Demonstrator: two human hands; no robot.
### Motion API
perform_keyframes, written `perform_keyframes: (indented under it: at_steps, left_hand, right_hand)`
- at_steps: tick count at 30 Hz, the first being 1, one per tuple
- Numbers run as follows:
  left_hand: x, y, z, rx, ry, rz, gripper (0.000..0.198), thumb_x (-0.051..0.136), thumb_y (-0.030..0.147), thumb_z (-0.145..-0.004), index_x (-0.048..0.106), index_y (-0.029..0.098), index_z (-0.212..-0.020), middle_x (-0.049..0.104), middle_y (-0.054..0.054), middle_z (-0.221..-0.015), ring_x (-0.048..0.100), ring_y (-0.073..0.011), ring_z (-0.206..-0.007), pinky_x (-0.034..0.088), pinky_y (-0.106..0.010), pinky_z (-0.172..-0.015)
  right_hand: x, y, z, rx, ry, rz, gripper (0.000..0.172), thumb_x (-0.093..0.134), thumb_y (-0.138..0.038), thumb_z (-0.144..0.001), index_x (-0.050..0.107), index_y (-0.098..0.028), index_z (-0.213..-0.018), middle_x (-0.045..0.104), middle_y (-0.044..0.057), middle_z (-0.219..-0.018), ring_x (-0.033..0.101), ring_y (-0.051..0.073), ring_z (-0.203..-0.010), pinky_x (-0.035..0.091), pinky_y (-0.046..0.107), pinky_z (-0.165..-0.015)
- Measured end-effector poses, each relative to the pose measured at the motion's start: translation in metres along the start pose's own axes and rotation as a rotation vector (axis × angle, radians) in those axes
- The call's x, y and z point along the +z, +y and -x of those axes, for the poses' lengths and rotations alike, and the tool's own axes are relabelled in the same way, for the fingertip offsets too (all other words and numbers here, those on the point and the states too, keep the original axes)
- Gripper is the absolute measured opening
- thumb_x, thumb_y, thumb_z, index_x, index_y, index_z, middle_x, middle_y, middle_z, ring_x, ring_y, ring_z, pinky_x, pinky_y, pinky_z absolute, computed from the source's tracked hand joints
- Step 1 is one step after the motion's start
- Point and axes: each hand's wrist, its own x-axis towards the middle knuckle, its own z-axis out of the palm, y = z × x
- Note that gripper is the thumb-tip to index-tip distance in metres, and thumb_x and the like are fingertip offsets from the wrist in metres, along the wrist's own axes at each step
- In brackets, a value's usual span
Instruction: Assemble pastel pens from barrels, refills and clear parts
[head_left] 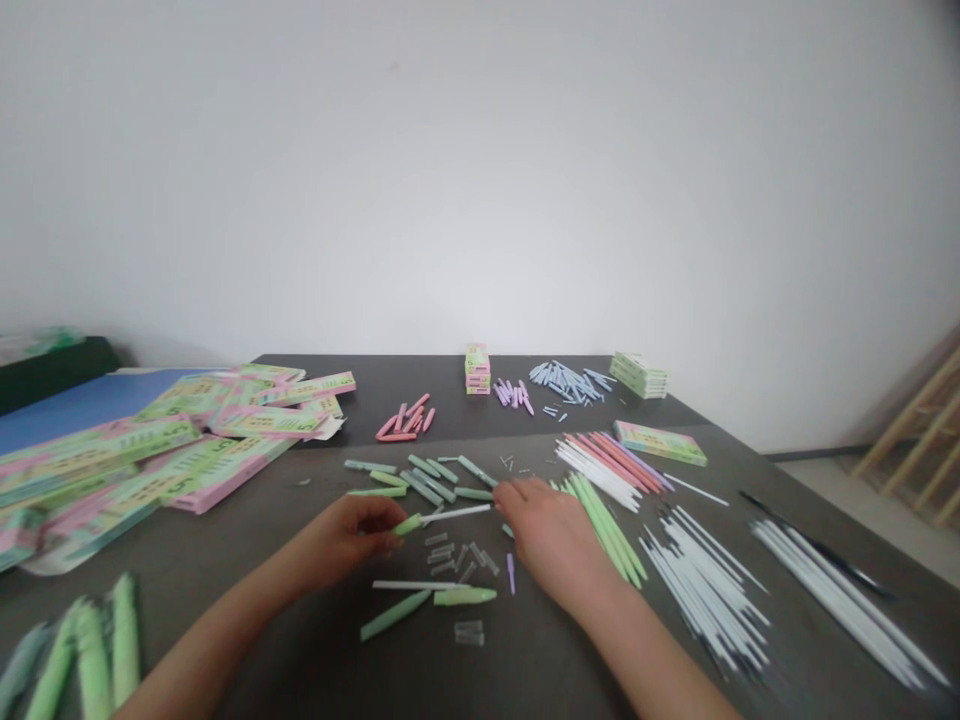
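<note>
My left hand is closed, pinching a light green pen tip section between thumb and fingers. A thin white pen refill sticks out of that section to the right. My right hand is palm down with curled fingers at the refill's far end; its fingertips are partly hidden. Below the hands lie another green pen section, a white refill, a darker green barrel and several small clear plastic tubes. Several green pen barrels lie just beyond.
Printed pen boxes pile up on the left. Finished-looking green pens lie front left. Pink, purple and blue parts sit at the back. Green sticks and white refills lie right.
</note>
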Motion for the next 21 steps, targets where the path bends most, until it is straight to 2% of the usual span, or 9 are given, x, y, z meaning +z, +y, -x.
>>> perform_keyframes:
  at_steps: [4,12,16,21]
  left_hand:
    - [0.005,0.005,0.001,0.009,-0.05,-0.026,0.023,0.055,0.033,-0.075,0.065,0.014,-0.082,0.064,-0.001,-0.074,0.056,-0.0176,-0.07,0.041,-0.024,-0.063]
    - [0.02,0.017,0.003,-0.011,-0.074,-0.066,0.02,0.054,0.029,-0.073,0.067,0.016,-0.082,0.062,0.001,-0.07,0.052,-0.0153,-0.067,0.038,-0.022,-0.059]
    - [0.021,0.02,0.003,-0.007,-0.038,-0.072,0.022,0.051,0.025,-0.073,0.065,0.014,-0.084,0.062,-0.001,-0.073,0.053,-0.0166,-0.069,0.038,-0.023,-0.06]
    - [0.021,0.012,0.002,0.037,0.038,-0.143,0.023,0.048,0.024,-0.075,0.066,0.014,-0.087,0.065,-0.003,-0.077,0.055,-0.0185,-0.072,0.04,-0.025,-0.062]
  right_hand:
    - [-0.007,-0.007,0.003,-0.054,-0.002,0.049,0.01,0.052,-0.012,-0.084,0.054,-0.018,-0.091,0.061,0.005,-0.084,0.054,0.021,-0.08,0.038,0.028,-0.06]
    - [-0.012,-0.013,0.006,-0.111,0.011,0.075,0.008,0.051,-0.014,-0.085,0.053,-0.017,-0.091,0.059,0.006,-0.084,0.054,0.022,-0.079,0.041,0.03,-0.059]
    - [-0.013,-0.015,0.008,-0.117,0.035,0.103,0.009,0.05,-0.014,-0.085,0.053,-0.017,-0.093,0.058,0.006,-0.082,0.054,0.022,-0.078,0.041,0.03,-0.057]
    - [-0.013,-0.016,0.009,-0.121,0.06,0.111,0.007,0.05,-0.014,-0.086,0.052,-0.017,-0.091,0.059,0.007,-0.081,0.053,0.021,-0.077,0.041,0.029,-0.057]
